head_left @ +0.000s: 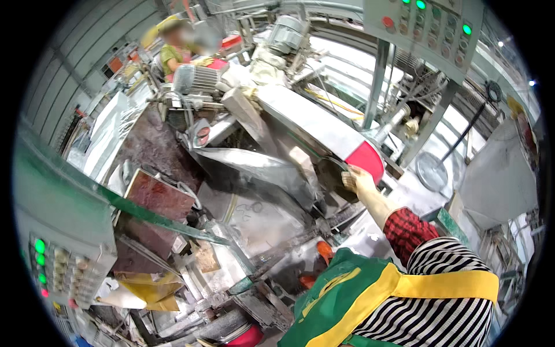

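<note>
My right hand (359, 178), in a cream glove with a red plaid cuff, reaches out from the lower right. Its fingers are curled at the lower rim of the rounded red end (369, 161) of a long white machine cover (315, 120). Whether a small piece is also held between the fingers is hidden. Just below the hand is a dark opening (337, 176) under the cover. A wide metal sheet guard (254, 168) slants to the left of it. My left hand is out of view.
Control panels with lit green lamps stand at the upper right (425, 34) and lower left (69, 263). A green rail (144, 211) crosses the left side. Another person (173, 55) works beyond a motor (196, 79). A round-based pole stand (432, 172) is at right.
</note>
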{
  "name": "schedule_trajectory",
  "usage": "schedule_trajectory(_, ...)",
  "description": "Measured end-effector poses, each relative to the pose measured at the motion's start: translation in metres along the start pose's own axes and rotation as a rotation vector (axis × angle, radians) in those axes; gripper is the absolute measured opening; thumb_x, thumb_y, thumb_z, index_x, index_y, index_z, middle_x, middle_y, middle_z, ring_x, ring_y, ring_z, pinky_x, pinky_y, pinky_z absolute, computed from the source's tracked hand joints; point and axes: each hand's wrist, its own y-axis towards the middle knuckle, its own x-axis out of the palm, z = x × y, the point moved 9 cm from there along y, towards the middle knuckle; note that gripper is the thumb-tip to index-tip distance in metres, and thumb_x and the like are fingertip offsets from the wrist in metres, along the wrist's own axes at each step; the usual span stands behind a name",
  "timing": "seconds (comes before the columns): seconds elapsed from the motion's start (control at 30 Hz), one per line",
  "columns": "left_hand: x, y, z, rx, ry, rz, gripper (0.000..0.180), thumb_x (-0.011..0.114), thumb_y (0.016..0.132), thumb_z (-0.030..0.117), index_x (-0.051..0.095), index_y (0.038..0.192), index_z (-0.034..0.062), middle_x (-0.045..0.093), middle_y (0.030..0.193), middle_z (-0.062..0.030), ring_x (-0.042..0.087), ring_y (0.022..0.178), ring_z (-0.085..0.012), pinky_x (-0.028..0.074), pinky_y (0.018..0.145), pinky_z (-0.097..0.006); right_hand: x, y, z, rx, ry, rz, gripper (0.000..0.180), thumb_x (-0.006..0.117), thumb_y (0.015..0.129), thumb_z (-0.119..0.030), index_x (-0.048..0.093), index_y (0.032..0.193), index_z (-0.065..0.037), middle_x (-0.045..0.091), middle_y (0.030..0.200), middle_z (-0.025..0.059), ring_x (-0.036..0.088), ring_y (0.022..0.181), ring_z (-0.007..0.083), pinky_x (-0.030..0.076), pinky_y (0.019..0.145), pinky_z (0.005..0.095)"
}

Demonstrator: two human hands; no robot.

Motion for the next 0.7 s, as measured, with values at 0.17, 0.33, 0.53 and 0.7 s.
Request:
schedule_trajectory(0.17,0.012,0.016,-0.022,-0.139,-0.06,0.01,0.061,0.05,0.094,0.051,0.055,0.131,0.0029,0.056,0.13,-0.0236,0.049,0.123,-0.0413,0.037,0.104,-0.055,-0.081,-0.006,0.096,-0.122,-0.63,-0.147,0.026,0.056,0.088,-0.019,0.06,0.111,-0.007,0.066,0.089,0.0109,0.065,0.079,0.023,0.053,0.067,0.0361)
schedule_trajectory(0.33,0.027,-0.008,-0.024,-0.127,0.107,0.01,0.052,0.053,0.091,0.047,0.061,0.119,0.0049,0.057,0.126,-0.0215,0.047,0.124,-0.0374,0.035,0.104,-0.054,-0.108,-0.032,0.133,-0.168,-1.709,-0.461,0.028,0.063,0.076,-0.026,0.072,0.098,-0.01,0.069,0.105,0.0116,0.067,0.096,0.0302,0.053,0.079,0.0415)
schedule_trajectory(0.53,0.009,-0.008,-0.016,-0.111,0.077,0.088,0.046,0.062,0.086,0.042,0.068,0.109,0.0027,0.063,0.117,-0.0217,0.052,0.12,-0.0383,0.034,0.105,-0.058,-0.055,-0.07,0.128,-0.345,-1.753,-0.799,0.025,0.064,0.074,-0.023,0.074,0.094,-0.011,0.068,0.109,0.0142,0.065,0.103,0.0309,0.052,0.088,0.0396)
schedule_trajectory(0.7,0.008,-0.015,-0.019,-0.051,0.125,0.146,0.042,0.061,0.086,0.043,0.069,0.1,0.0042,0.064,0.112,-0.0219,0.052,0.118,-0.0389,0.033,0.106,-0.057,0.017,-0.072,0.147,-0.284,-1.518,-0.848,0.036,0.06,0.077,-0.02,0.069,0.11,-0.009,0.065,0.12,0.0157,0.06,0.115,0.0301,0.047,0.1,0.0348)
